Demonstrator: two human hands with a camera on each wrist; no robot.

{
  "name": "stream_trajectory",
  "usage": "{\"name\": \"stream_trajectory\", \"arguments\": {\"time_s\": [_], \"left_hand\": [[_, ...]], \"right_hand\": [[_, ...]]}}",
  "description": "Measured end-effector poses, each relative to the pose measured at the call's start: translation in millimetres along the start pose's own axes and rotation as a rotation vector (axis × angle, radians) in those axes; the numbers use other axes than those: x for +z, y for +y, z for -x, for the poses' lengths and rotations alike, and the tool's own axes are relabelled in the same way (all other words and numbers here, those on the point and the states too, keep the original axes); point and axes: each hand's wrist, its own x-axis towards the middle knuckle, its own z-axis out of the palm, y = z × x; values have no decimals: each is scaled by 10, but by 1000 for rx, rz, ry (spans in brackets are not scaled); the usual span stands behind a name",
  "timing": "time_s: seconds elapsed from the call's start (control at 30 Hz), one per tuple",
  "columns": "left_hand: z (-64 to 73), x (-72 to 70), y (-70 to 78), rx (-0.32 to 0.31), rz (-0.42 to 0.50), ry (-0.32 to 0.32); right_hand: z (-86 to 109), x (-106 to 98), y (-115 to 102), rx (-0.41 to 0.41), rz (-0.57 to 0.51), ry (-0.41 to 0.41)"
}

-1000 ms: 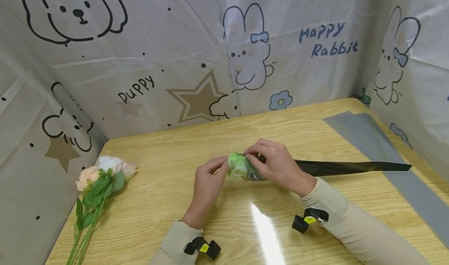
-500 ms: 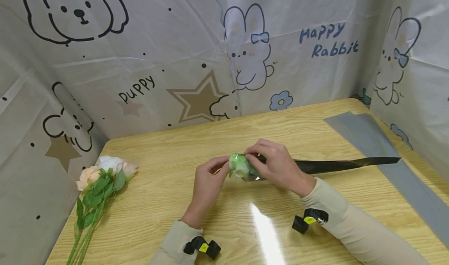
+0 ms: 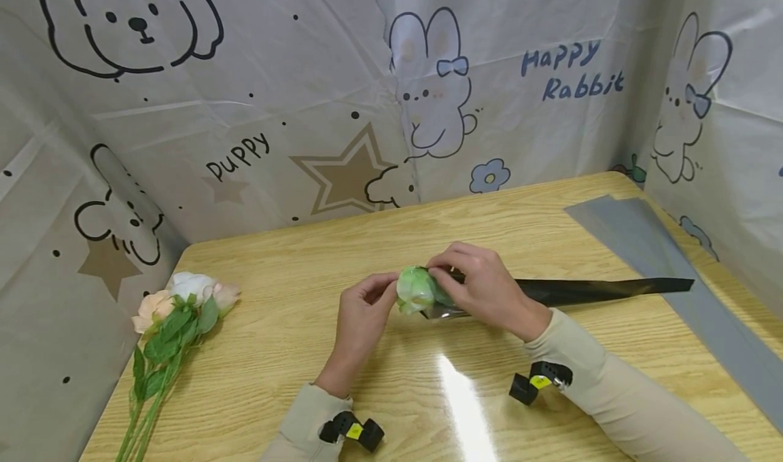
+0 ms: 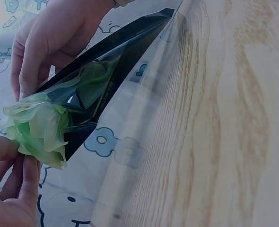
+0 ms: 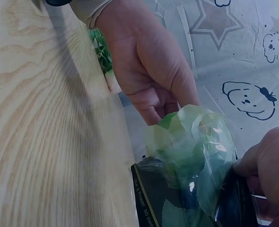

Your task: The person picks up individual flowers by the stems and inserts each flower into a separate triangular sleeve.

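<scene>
A pale green artificial rose [image 3: 416, 291] pokes out of the open end of a black flower sleeve [image 3: 587, 291] with a clear front. My left hand [image 3: 361, 323] pinches the rose's petals between thumb and fingers, from the left in the head view. With thumb and forefinger, my right hand [image 3: 486, 285] grips the sleeve's edge just behind the bloom. Through the clear film, the left wrist view shows green leaves [image 4: 93, 78] inside the sleeve. Gold lettering [image 5: 144, 201] runs along the sleeve's edge in the right wrist view. My right hand hides part of the sleeve in the head view.
Several artificial flowers [image 3: 192, 289], white and peach with green stems, lie at the left of the wooden table [image 3: 275, 380]. Flat grey wrapping sheets [image 3: 648, 234] lie along the right side. A printed cloth [image 3: 330, 75] walls in the back and sides.
The sleeve's narrow far end has shifted left and slightly upward in the head view. The rose has turned a little at my left fingertips; both hands stay almost where they were.
</scene>
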Motion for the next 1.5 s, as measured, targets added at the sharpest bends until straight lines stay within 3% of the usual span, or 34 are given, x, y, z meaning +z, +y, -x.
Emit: {"name": "stream_trajectory", "arguments": {"time_s": [0.4, 0.7, 0.97, 1.2, 1.5], "left_hand": [[-5, -6, -45, -18, -16, 61], [13, 19, -48, -22, -5, 71], [19, 63, -89, -52, -18, 38], [50, 70, 0, -28, 46, 120], [113, 119, 104, 11, 22, 101]], "right_hand": [[-12, -13, 11, 1, -4, 15], [-15, -26, 20, 5, -12, 37], [-25, -37, 6, 1, -12, 54], [-22, -41, 17, 10, 2, 53], [-9, -55, 13, 21, -6, 49]]}}
